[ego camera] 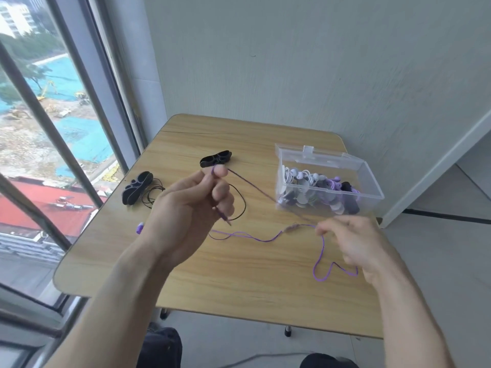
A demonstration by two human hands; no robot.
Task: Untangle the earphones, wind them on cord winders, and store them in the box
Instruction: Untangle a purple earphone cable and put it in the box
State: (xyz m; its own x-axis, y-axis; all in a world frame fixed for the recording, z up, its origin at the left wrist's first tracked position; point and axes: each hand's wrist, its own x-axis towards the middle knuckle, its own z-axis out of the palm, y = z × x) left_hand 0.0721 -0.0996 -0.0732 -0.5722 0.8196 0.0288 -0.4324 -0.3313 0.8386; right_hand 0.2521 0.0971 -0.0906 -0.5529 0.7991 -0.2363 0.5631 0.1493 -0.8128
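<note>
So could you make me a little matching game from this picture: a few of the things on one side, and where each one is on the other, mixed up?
Things:
1. purple earphone cord
2. clear box
3. black cord winder
4. black earphones

Places:
A. on the table's left side, nearest the window
B. stretched between the left hand and the right hand
C. on the table's right side, full of wound earphones
D. on the table just beyond the left hand's fingertips

Pairs: 1-B, 2-C, 3-D, 4-A
</note>
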